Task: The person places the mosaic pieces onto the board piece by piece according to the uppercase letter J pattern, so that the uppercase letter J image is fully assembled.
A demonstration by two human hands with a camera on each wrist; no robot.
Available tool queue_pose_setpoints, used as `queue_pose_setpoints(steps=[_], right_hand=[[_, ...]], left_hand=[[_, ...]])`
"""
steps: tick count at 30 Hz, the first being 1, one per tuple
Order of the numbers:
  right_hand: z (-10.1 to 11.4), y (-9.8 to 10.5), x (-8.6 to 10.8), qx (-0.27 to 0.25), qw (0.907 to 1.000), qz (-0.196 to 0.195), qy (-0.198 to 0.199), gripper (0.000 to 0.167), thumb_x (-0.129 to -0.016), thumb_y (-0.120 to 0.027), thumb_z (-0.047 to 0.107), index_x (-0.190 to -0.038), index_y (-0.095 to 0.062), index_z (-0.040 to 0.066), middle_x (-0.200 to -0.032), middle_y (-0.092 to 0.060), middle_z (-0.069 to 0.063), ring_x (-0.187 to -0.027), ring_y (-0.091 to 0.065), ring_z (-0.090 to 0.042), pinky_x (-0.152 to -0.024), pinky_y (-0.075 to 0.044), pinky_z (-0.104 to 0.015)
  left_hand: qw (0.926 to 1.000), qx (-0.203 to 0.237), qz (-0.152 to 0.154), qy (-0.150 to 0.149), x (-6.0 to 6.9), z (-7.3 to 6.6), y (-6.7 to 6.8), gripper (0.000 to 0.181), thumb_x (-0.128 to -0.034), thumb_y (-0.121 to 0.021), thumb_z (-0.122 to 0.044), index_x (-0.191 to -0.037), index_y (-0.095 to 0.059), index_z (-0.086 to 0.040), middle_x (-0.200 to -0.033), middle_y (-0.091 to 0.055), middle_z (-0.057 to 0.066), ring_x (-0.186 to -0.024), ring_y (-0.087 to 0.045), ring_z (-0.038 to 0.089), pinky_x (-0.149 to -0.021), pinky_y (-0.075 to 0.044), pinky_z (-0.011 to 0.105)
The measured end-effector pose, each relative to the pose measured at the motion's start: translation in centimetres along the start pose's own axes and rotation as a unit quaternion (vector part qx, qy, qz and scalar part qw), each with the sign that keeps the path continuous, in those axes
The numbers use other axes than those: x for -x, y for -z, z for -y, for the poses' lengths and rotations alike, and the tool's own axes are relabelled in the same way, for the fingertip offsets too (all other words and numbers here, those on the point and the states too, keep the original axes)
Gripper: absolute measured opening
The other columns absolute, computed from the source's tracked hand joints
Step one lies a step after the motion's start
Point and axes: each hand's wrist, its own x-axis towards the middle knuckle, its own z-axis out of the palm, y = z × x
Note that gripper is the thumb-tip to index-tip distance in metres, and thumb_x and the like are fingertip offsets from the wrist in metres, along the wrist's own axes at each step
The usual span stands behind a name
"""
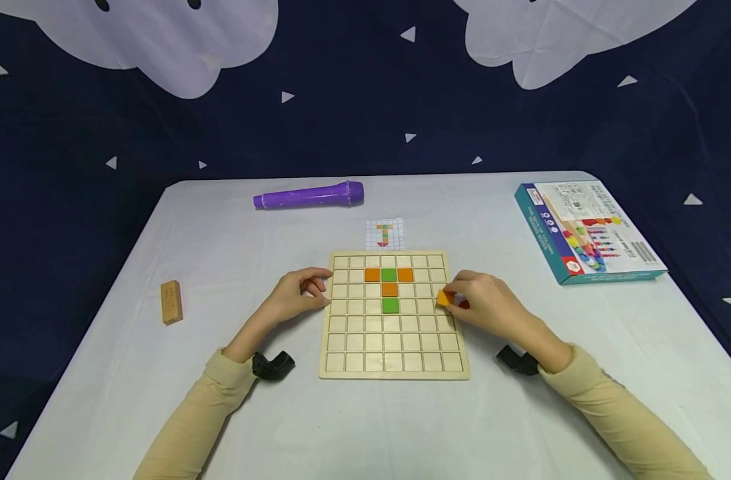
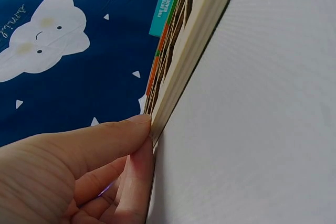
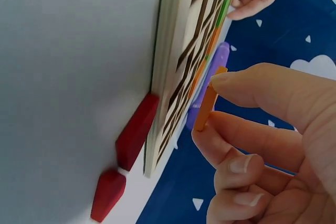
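Note:
A wooden grid board (image 1: 395,341) lies on the white table, with orange tiles (image 1: 390,289) and green tiles (image 1: 390,305) in some cells. My left hand (image 1: 294,293) holds the board's left edge with thumb and index finger; its other fingers are curled. At the board's right edge, my right hand (image 1: 488,301) pinches an orange tile (image 3: 207,103) between thumb and fingers, raised above the surface. Two red pieces (image 3: 136,132) rest on the table beside the board, mostly hidden under the right hand in the head view. A small pattern card (image 1: 385,233) sits just behind the board.
A purple microphone-shaped stick (image 1: 308,196) lies at the back. On the right is a bead-set box (image 1: 593,230); a small wooden block (image 1: 171,302) stands at the left. Black wrist devices (image 1: 273,366) show under both forearms. Behind the table hangs a dark blue patterned cloth (image 1: 353,127).

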Motion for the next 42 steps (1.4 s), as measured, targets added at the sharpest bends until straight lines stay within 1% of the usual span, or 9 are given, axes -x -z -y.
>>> queue_pose_setpoints(steps=[3,9,16,20,26,31,35,38,42], right_hand=[[0.5,-0.2,-0.2,0.0,0.9999,0.006,0.01,0.019,-0.074,-0.073,0.009,-0.091,-0.072,0.001,-0.083,-0.066,-0.006,-0.063,-0.052,-0.007,-0.055,-0.042,-0.02],[1.5,-0.8,-0.5,0.004,0.9992,0.011,0.039,0.018,-0.074,-0.074,0.01,-0.089,-0.072,0.002,-0.081,-0.065,-0.004,-0.064,-0.052,-0.006,-0.057,-0.044,-0.02],[2.4,-1.2,-0.9,0.006,0.9981,0.016,0.06,0.017,-0.074,-0.074,0.012,-0.089,-0.072,0.003,-0.08,-0.065,-0.003,-0.066,-0.056,-0.007,-0.058,-0.046,-0.02],[3.1,-1.4,-1.1,0.005,0.9972,0.023,0.071,0.016,-0.075,-0.073,0.012,-0.089,-0.073,0.005,-0.081,-0.065,-0.002,-0.066,-0.057,-0.008,-0.057,-0.045,-0.019],[4.1,-1.8,-1.6,0.015,0.9953,0.034,0.089,0.01,-0.075,-0.074,0.011,-0.084,-0.071,0.008,-0.076,-0.062,0.001,-0.065,-0.053,-0.005,-0.056,-0.043,-0.017],[4.7,-1.8,-1.9,0.02,0.9943,0.038,0.097,0.01,-0.074,-0.073,0.01,-0.084,-0.071,0.009,-0.077,-0.062,0.002,-0.065,-0.055,-0.006,-0.056,-0.044,-0.016],[5.0,-1.8,-2.2,0.023,0.9932,0.037,0.108,0.005,-0.074,-0.072,0.009,-0.077,-0.069,0.011,-0.074,-0.061,0.003,-0.063,-0.054,-0.005,-0.055,-0.043,-0.017],[5.3,-1.9,-2.4,0.03,0.9919,0.048,0.113,0.007,-0.074,-0.071,0.009,-0.074,-0.066,0.013,-0.073,-0.06,0.004,-0.061,-0.052,-0.005,-0.054,-0.04,-0.017],[5.7,-2.1,-2.6,0.037,0.9906,0.068,0.113,0.005,-0.075,-0.07,0.008,-0.075,-0.068,0.012,-0.073,-0.061,0.003,-0.06,-0.052,-0.005,-0.053,-0.039,-0.016]], left_hand=[[1.0,0.0,-0.001,0.002,0.0,0.0,0.0,0.051,-0.0769,-0.072,-0.002,-0.125,-0.055,0.005,-0.095,-0.061,0.016,-0.076,-0.056,0.01,-0.065,-0.042,0.018],[1.0,0.0,-0.001,0.007,0.1,-0.1,-0.1,0.052,-0.0768,-0.072,-0.002,-0.125,-0.055,0.004,-0.095,-0.061,0.015,-0.076,-0.056,0.01,-0.065,-0.042,0.018],[1.0,0.0,-0.001,0.007,0.1,-0.1,-0.1,0.051,-0.0769,-0.072,-0.003,-0.125,-0.055,0.004,-0.095,-0.061,0.015,-0.077,-0.056,0.011,-0.066,-0.042,0.018],[1.0,0.001,-0.001,0.008,0.1,0.1,-0.1,0.051,-0.077,-0.072,-0.003,-0.125,-0.055,0.004,-0.095,-0.061,0.015,-0.077,-0.056,0.011,-0.065,-0.042,0.018],[1.0,0.005,-0.002,0.005,0.1,0.2,-0.1,0.051,-0.0766,-0.072,-0.002,-0.125,-0.055,0.004,-0.094,-0.061,0.015,-0.076,-0.057,0.01,-0.067,-0.042,0.017],[1.0,0.003,-0.002,0.003,0.0,0.2,-0.1,0.052,-0.0765,-0.072,-0.002,-0.125,-0.055,0.004,-0.094,-0.062,0.015,-0.076,-0.057,0.01,-0.067,-0.043,0.017],[1.0,-0.002,-0.003,0.001,0.0,0.2,-0.1,0.052,-0.0765,-0.072,-0.002,-0.125,-0.055,0.004,-0.094,-0.062,0.015,-0.076,-0.057,0.01,-0.067,-0.043,0.017],[1.0,-0.004,-0.002,0.0,0.0,0.3,0.0,0.051,-0.0767,-0.072,-0.003,-0.125,-0.055,0.004,-0.094,-0.061,0.015,-0.076,-0.057,0.01,-0.067,-0.043,0.017],[1.0,-0.002,-0.002,0.0,-0.1,0.3,0.0,0.051,-0.0768,-0.072,-0.004,-0.125,-0.055,0.004,-0.094,-0.061,0.015,-0.076,-0.057,0.01,-0.067,-0.043,0.017]])
